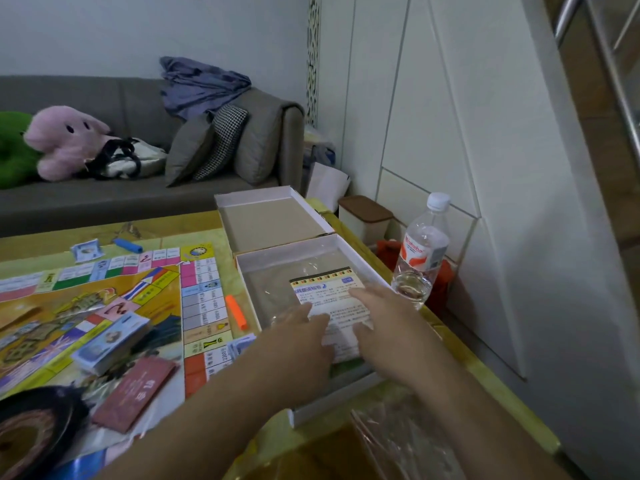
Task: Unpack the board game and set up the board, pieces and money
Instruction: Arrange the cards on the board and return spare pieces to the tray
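The game board (93, 306) lies unfolded on the table at the left. On it sit a stack of paper money (110, 341) and a red card deck (136, 393). The open box base (249, 271) stands to its right, holding a printed instruction sheet (329, 292) and clear plastic. Both my hands reach into the box. My left hand (298, 344) rests with straight fingers on the sheet's left side. On the sheet's right side lies my right hand (384, 327), fingers extended. An orange piece (236, 311) lies beside the box.
The box lid (273, 216) lies upside down behind the box. A water bottle (420, 251) stands at the table's right edge. A blue piece (127, 244) and small cards (86, 250) lie at the board's far edge. A dark round object (31, 431) sits near left. A sofa is behind.
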### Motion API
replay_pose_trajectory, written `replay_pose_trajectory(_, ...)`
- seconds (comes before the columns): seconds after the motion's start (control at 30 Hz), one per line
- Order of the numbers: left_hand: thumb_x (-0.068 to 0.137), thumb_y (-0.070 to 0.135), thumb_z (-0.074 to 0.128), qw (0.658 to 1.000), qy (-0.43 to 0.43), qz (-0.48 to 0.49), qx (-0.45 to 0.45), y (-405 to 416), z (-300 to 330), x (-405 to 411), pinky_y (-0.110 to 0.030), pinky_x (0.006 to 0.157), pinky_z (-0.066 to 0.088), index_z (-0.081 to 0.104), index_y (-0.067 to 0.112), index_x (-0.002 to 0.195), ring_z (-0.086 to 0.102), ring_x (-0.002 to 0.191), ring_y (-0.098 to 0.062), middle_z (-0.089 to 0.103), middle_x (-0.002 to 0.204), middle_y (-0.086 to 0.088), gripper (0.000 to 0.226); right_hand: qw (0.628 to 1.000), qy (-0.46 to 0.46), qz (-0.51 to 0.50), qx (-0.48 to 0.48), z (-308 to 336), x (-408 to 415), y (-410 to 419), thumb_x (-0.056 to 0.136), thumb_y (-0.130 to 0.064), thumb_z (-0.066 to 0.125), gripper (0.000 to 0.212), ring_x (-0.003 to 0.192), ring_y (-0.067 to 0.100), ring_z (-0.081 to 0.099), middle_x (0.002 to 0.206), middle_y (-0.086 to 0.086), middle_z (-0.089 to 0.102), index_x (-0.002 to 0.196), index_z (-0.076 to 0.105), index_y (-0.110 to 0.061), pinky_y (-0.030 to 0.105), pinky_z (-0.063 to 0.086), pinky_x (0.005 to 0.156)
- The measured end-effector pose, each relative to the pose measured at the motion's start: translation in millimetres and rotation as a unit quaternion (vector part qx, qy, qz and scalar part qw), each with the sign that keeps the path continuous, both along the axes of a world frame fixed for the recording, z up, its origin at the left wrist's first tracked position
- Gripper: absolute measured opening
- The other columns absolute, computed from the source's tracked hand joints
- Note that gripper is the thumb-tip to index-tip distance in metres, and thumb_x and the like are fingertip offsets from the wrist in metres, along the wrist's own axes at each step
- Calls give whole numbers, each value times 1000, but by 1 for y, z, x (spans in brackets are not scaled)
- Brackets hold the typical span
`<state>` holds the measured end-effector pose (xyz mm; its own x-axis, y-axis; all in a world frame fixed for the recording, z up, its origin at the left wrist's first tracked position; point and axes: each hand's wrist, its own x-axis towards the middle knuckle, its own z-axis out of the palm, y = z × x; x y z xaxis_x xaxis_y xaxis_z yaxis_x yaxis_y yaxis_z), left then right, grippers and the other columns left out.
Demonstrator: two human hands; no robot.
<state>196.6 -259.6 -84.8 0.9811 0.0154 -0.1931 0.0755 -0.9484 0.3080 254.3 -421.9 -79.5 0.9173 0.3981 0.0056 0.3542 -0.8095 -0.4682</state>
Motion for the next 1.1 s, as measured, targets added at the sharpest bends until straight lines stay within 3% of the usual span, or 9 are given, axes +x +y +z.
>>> replay_pose_trajectory(0.17,107,48,41,998,36,-39,19,5,-13,1,-47,120,38,34,32,157,35,149,-27,32,161,4,53,994,73,62,-59,-21,-3,2,109,-34,51,61,161,15,5,174,-16,12,162,25,-45,49,15,130)
replay_pose_trajectory(0.3,107,35,46,995,-46,39,-77,13,-5,6,-28,91,55,61,27,130,59,118,-16,57,136,9,28,999,41,20,11,-15,-8,0,106,-33,58,53,154,11,28,167,-18,32,156,42,-41,44,36,125)
replay_pose_trajectory(0.4,104,30,48,985,-124,88,-81,27,-5,13,-26,76,58,65,25,109,63,93,-10,66,116,6,18,998,39,-10,41,-10,-15,3,104,-28,63,41,139,13,50,153,-16,49,143,56,-36,38,59,102)
replay_pose_trajectory(0.5,103,25,52,967,-177,159,-93,48,-1,30,-35,83,60,66,21,114,63,92,-14,64,111,2,18,998,37,-23,53,-3,-15,11,104,-25,62,26,128,15,59,143,-13,56,128,60,-34,34,65,87)
replay_pose_trajectory(0.63,105,16,49,933,-217,250,-144,90,1,67,-36,78,60,58,21,131,64,93,-21,56,124,-6,28,997,28,-27,73,6,-14,21,105,-27,60,17,120,12,61,133,-16,58,118,58,-37,33,64,88)
replay_pose_trajectory(0.73,99,4,50,939,-194,269,-90,131,-4,101,-42,75,62,53,26,139,63,89,-27,55,128,-14,46,997,15,-14,74,13,-10,27,107,-29,56,8,117,7,55,126,-20,55,111,56,-36,28,60,96)
replay_pose_trajectory(0.83,97,0,52,961,-143,237,2,162,-9,132,-45,86,61,51,28,147,64,103,-32,59,130,-16,58,998,5,5,57,19,-1,33,109,-30,51,6,118,5,50,124,-22,52,110,52,-35,24,53,104)
replay_pose_trajectory(0.97,94,10,64,978,-60,166,109,189,-22,163,-33,78,57,68,19,127,65,93,-23,68,112,-6,34,999,-2,16,41,21,4,44,109,-34,49,6,118,2,46,124,-26,50,108,47,-40,18,44,111)
replay_pose_trajectory(1.1,92,17,70,971,-100,172,133,199,-27,168,-34,74,60,73,17,108,67,85,-22,69,95,-3,16,999,-16,30,12,18,3,58,110,-35,48,8,113,0,41,123,-24,52,105,44,-41,12,34,108)
